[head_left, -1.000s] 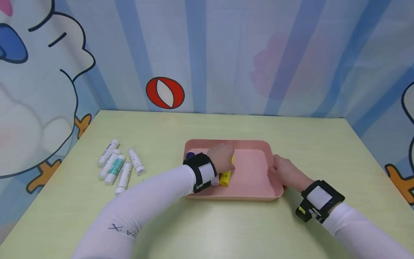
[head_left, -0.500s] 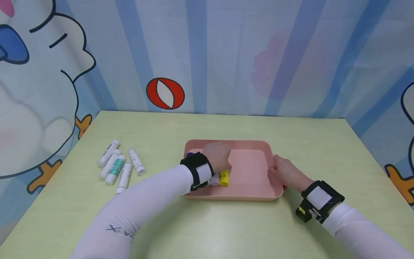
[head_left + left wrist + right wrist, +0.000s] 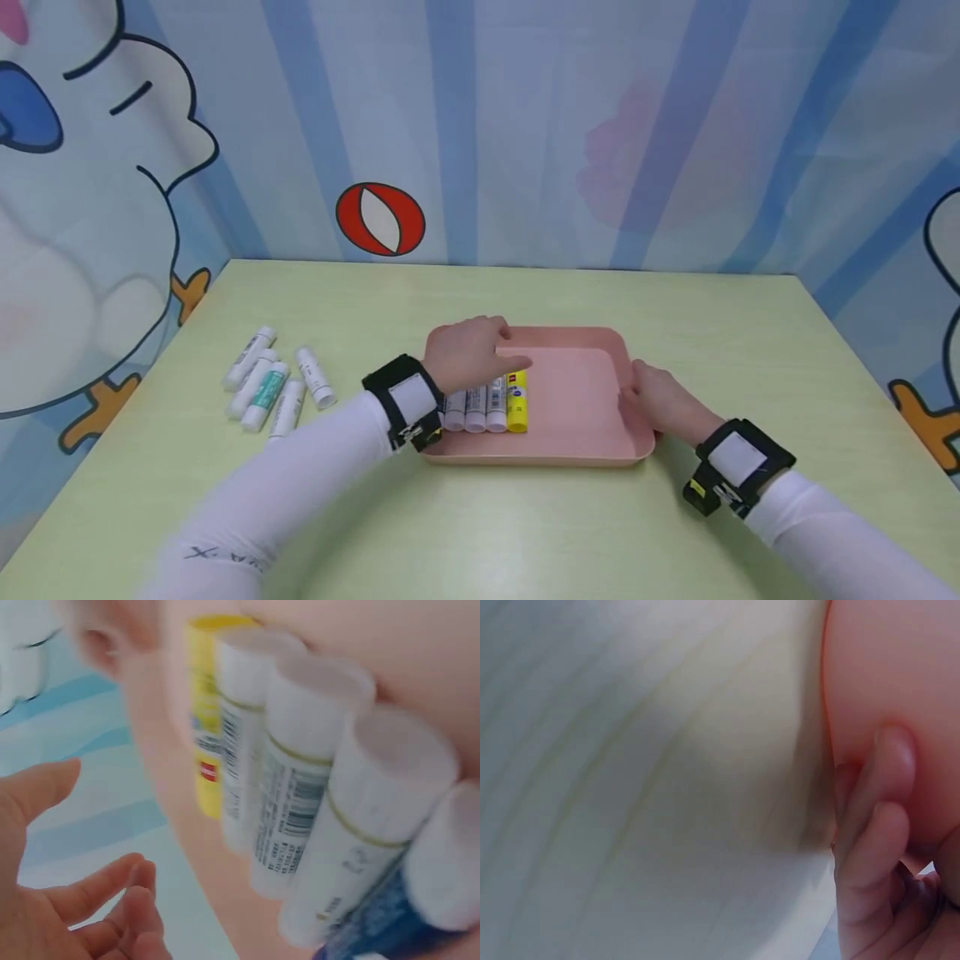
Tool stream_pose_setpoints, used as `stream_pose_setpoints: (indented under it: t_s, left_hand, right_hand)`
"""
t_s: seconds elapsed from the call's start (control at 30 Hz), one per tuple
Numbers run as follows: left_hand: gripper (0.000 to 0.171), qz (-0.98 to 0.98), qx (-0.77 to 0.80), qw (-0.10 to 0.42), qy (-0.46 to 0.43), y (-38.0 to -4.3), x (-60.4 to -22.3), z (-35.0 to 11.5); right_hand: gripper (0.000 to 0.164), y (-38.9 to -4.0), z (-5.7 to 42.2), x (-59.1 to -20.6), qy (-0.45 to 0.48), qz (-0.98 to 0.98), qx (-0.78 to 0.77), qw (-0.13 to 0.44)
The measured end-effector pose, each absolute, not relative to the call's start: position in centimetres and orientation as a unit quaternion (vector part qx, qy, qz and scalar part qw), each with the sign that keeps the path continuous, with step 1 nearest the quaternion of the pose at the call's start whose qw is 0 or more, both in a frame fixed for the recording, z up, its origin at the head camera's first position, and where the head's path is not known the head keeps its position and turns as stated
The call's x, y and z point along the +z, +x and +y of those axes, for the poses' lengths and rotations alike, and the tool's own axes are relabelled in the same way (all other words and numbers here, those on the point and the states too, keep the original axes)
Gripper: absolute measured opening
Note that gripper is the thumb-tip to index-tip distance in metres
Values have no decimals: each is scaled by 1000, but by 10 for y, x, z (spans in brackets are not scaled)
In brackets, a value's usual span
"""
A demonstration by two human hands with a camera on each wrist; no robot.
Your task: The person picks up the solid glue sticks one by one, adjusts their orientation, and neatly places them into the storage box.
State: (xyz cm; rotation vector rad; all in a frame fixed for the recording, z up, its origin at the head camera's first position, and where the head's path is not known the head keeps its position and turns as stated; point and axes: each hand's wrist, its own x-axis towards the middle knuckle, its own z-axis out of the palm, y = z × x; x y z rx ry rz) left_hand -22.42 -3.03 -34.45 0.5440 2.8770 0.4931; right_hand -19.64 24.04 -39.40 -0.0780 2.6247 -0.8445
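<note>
Left hand [image 3: 468, 354] over left half of pink tray [image 3: 581, 400], thumb and fingers apart, fingertips clear of tubes. Right hand [image 3: 663, 398] clamped on tray's right wall. Inside tray, left half: tubes side by side in row, yellow tube [image 3: 517, 407] at right end, three white tubes [image 3: 496, 408] next, blue tube [image 3: 397, 907] beyond them to left. On table [image 3: 480, 533], well left of tray: four loose white tubes [image 3: 316, 378], teal-labelled tube [image 3: 266, 397] among them.

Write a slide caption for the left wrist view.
Left hand, empty, near five tubes lined up in a pink tray: one yellow, three white, one blue-and-white.
</note>
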Motion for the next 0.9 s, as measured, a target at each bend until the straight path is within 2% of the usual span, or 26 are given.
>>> stream_pose_setpoints:
  t_s: [0.17, 0.33, 0.47, 0.9]
  left_hand:
    - [46, 937, 291, 69, 181, -206, -340, -67]
    - [42, 932, 312, 78, 168, -196, -347, -109]
    - [46, 948, 280, 84, 128, -193, -349, -145]
    - [64, 992, 114, 25, 39, -201, -335, -244]
  right_hand:
    - [27, -196, 241, -395, -34, 935, -299, 186]
    - [26, -196, 241, -393, -36, 936, -297, 184]
    - [24, -196, 241, -392, -40, 936, -299, 183]
    - [22, -195, 241, -390, -43, 932, -308, 184]
